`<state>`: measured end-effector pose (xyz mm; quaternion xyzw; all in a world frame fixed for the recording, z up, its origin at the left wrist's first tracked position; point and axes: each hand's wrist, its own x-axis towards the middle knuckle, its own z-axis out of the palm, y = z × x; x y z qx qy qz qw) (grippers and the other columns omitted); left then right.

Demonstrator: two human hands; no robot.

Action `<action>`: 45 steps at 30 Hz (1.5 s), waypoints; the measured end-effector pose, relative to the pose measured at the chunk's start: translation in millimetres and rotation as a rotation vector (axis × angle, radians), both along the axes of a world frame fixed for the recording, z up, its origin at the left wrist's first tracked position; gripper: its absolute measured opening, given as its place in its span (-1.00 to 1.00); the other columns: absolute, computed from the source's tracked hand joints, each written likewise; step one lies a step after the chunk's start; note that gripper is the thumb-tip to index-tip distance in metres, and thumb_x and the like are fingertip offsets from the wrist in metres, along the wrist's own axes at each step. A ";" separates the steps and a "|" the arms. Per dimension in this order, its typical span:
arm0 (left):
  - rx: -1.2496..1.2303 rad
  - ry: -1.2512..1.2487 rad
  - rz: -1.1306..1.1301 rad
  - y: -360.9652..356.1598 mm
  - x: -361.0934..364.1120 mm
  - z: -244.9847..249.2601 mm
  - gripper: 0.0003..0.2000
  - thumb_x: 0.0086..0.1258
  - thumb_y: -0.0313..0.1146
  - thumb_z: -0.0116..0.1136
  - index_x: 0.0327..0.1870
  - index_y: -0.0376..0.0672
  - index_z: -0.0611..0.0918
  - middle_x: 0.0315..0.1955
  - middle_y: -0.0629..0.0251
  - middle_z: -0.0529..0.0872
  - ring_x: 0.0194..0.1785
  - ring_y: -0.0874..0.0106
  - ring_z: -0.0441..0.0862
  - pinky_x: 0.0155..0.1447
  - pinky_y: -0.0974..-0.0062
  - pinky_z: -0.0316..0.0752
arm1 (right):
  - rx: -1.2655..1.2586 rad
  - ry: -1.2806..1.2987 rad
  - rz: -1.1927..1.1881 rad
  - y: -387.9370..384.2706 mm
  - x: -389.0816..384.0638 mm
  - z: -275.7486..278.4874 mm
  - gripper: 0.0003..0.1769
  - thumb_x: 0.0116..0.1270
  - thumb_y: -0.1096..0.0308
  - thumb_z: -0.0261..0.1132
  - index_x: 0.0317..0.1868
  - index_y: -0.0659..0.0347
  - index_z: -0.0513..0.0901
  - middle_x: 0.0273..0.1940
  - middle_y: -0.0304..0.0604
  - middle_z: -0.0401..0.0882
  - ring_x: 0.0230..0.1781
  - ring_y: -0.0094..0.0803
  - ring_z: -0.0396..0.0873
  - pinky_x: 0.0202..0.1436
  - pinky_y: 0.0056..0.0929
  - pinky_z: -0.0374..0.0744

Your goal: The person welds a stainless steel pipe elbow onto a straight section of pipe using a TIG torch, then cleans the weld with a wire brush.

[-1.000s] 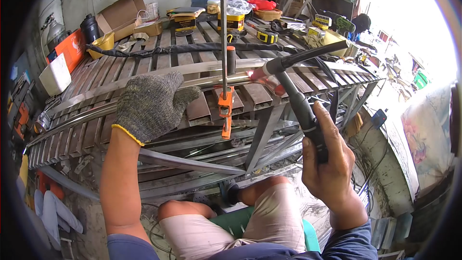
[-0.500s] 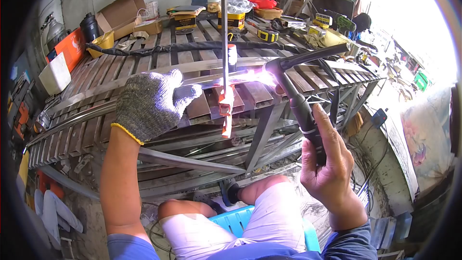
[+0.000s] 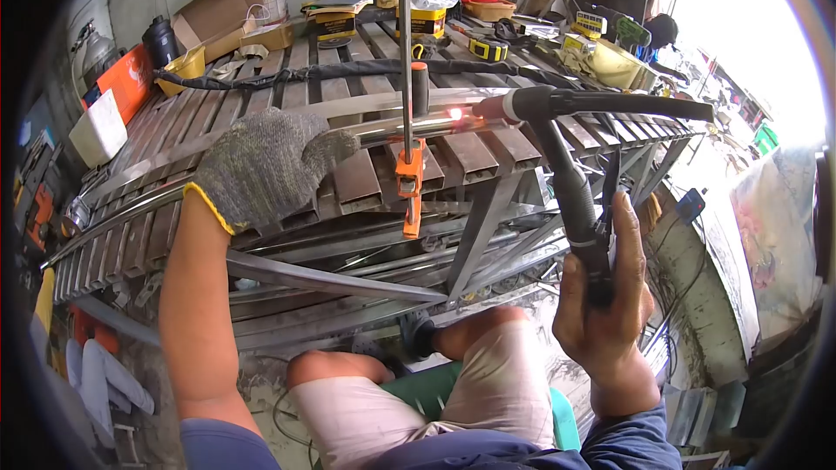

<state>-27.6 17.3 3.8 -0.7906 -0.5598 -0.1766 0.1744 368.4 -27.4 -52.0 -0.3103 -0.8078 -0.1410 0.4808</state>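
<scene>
My left hand (image 3: 266,170), in a grey knit glove with a yellow cuff, is wrapped around a shiny metal tube (image 3: 383,129) along the front of the slatted metal bench (image 3: 357,183). Bare, my right hand (image 3: 614,309) grips the handle of a black TIG welding torch (image 3: 570,187). The torch's pinkish nozzle (image 3: 495,108) points left at the tube, close to a small red-hot spot (image 3: 455,114). Between my hands stands a bar clamp (image 3: 409,176) with orange jaws and an upright steel bar, at the bench edge. An orange-topped dark cylinder (image 3: 420,89) stands behind it.
A black sleeved cable (image 3: 305,72) crosses the bench. Farther back are a cardboard box (image 3: 218,13), a yellow tape measure (image 3: 488,50), a yellow bowl (image 3: 618,63) and a green drill (image 3: 631,32). Metal lengths lie on the frame below. My legs straddle a green stool (image 3: 562,418).
The bright welding arc has gone out, leaving a small red glow on the tube. The torch has swung rightward, its long back cap now nearly level. My left hand has shifted slightly left.
</scene>
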 end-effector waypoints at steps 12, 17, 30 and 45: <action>-0.143 0.133 -0.105 5.2 -14.5 6.2 -0.72 0.64 -0.33 0.15 0.22 -0.14 0.78 0.05 0.01 0.84 0.12 -0.06 0.76 0.27 0.03 0.66 | -0.054 -0.015 0.001 6.6 -14.6 -3.2 -0.28 0.52 0.63 0.37 0.62 0.59 0.37 0.45 0.45 0.60 0.34 0.20 0.77 0.31 -0.12 0.76; -0.157 0.205 -0.201 12.4 -22.6 9.3 -0.69 0.58 -0.42 0.15 0.26 -0.14 0.76 0.03 -0.01 0.83 0.11 -0.05 0.75 0.27 0.05 0.66 | -0.051 -0.056 -0.045 4.8 -18.6 -4.6 -0.30 0.52 0.63 0.36 0.62 0.58 0.39 0.43 0.45 0.61 0.35 0.22 0.76 0.34 -0.10 0.76; -0.159 0.225 -0.233 15.2 -22.9 9.8 -0.66 0.52 -0.45 0.15 0.25 -0.14 0.77 -0.05 -0.01 0.83 0.04 -0.06 0.75 0.21 0.02 0.65 | -0.055 -0.046 -0.051 8.9 -22.0 -4.1 -0.30 0.51 0.63 0.37 0.62 0.54 0.41 0.40 0.43 0.65 0.34 0.23 0.76 0.35 -0.08 0.75; -0.258 0.032 -0.077 3.6 -4.5 19.7 -0.71 0.67 -0.32 0.22 0.26 -0.19 0.80 0.05 -0.04 0.87 0.10 -0.02 0.80 0.24 0.12 0.67 | -0.068 -0.042 -0.040 8.1 -19.4 1.5 -0.28 0.51 0.62 0.38 0.63 0.53 0.39 0.43 0.41 0.63 0.28 0.14 0.81 0.25 -0.12 0.78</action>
